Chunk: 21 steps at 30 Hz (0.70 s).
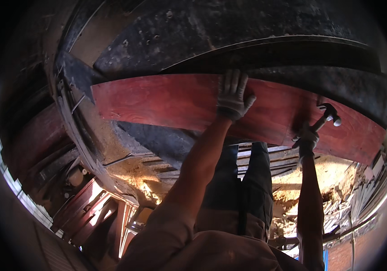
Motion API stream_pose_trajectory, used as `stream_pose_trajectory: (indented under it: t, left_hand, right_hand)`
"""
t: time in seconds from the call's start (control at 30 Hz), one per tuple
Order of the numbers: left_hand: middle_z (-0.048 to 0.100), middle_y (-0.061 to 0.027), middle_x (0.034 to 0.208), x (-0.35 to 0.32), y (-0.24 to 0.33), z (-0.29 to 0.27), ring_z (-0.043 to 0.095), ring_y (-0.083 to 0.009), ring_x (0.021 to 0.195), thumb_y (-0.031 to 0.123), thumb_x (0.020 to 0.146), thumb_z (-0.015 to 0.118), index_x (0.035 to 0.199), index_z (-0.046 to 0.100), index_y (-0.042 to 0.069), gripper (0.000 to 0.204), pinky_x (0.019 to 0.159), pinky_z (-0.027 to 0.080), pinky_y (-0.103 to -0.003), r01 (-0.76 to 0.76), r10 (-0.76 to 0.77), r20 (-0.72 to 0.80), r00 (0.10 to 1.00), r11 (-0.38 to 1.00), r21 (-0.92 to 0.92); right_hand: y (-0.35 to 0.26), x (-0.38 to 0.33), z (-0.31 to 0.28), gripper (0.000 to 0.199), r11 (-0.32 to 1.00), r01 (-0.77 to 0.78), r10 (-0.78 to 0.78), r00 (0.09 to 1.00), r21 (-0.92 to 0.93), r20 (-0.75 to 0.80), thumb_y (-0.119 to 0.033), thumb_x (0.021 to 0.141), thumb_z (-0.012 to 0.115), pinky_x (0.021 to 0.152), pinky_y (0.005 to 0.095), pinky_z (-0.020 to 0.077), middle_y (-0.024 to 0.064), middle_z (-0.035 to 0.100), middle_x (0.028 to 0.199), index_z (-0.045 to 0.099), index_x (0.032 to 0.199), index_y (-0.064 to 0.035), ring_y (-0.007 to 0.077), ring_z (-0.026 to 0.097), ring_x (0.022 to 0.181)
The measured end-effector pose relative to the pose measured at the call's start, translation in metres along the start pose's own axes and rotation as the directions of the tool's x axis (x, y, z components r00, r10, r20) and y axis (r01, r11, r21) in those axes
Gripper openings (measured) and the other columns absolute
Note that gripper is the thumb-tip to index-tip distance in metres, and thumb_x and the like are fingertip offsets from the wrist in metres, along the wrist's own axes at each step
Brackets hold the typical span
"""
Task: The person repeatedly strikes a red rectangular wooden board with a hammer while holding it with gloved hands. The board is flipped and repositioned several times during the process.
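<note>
A long red-faced board (171, 97) lies across in front of me, its outline bowed in the view. My left hand (232, 97), in a light glove, presses flat on its upper middle with the fingers stretched and the thumb apart. To the right, my gloved right hand (307, 137) is wrapped round the handle of a claw hammer (329, 114). The hammer's dark head with its shiny face is over the board's right part. No nail can be made out under it.
Large dark sheets (229, 27) lie beyond the red board. Wooden slats (157, 166) and sawdust-like litter (130, 156) cover the ground by my legs. Scrap wood strips (360, 194) are heaped at the right. More reddish boards (78, 205) stand at the lower left.
</note>
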<state>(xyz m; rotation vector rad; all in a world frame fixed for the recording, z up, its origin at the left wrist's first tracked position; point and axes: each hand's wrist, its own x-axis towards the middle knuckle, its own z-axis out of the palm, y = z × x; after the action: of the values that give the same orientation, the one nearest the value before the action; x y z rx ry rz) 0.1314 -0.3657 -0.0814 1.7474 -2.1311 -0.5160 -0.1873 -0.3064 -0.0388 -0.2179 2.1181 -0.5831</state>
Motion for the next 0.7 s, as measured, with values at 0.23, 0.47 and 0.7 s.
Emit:
stream_pose_trajectory:
  t: [0.23, 0.47, 0.7]
  left_hand:
    - [0.024, -0.022, 0.17, -0.007, 0.023, -0.017, 0.026, -0.0466, 0.154, 0.048, 0.1, 0.062, 0.162, 0.036, 0.009, 0.078, 0.124, 0.026, -0.059, 0.077, -0.075, -0.056, 0.996, 0.997, 0.032]
    - [0.044, -0.0255, 0.155, -0.156, 0.192, 0.049, 0.048, -0.0418, 0.139, 0.057, 0.092, 0.072, 0.152, 0.044, -0.001, 0.087, 0.11, 0.046, -0.055, 0.921, -0.849, 0.416, 0.326, 0.187, -0.341]
    - [0.048, -0.0156, 0.148, -0.134, 0.304, 0.129, 0.05, -0.0348, 0.136, 0.058, 0.093, 0.076, 0.156, 0.034, 0.003, 0.093, 0.108, 0.048, -0.054, 0.185, -0.377, 0.819, 0.432, -0.852, -0.49]
  right_hand:
    - [-0.068, -0.076, -0.102, 0.049, 0.883, 0.458, -0.462, 0.887, 0.1, 0.012, -0.048, 0.104, 0.062, 0.034, 0.0299, 0.0338, 0.0, 0.046, 0.051, 0.059, 0.081, -0.0052, 0.0134, 0.044, 0.035]
    - [-0.113, -0.134, -0.222, 0.033, 0.9, 0.388, -0.435, 0.8, 0.198, 0.413, -0.023, 0.1, 0.072, 0.044, 0.028, 0.049, 0.0044, 0.06, 0.07, 0.06, 0.12, -0.0004, 0.0144, 0.059, 0.05]
    - [0.004, -0.082, -0.267, 0.026, 0.749, 0.504, -0.373, 0.858, -0.431, 0.354, -0.018, 0.097, 0.07, 0.047, 0.0341, 0.0461, 0.0105, 0.067, 0.076, 0.059, 0.114, -0.0011, 0.0169, 0.06, 0.053]
